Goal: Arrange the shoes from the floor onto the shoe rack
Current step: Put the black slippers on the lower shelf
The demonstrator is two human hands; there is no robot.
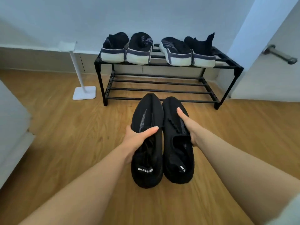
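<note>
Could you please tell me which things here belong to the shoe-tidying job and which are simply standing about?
Part of the job:
- left black shoe, in left hand
- right black shoe, in right hand
- shoe rack
- four white-soled shoes on top

Just there:
- white stand
- door handle

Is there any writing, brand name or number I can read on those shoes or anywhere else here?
"DESIGN" or something close, blurred: white letters on the heel tab of the left black shoe, after a small white mark.
White mark on the heel tab of the right black shoe: too small to read.
Shoes on the rack: stripes only, no legible text.
</note>
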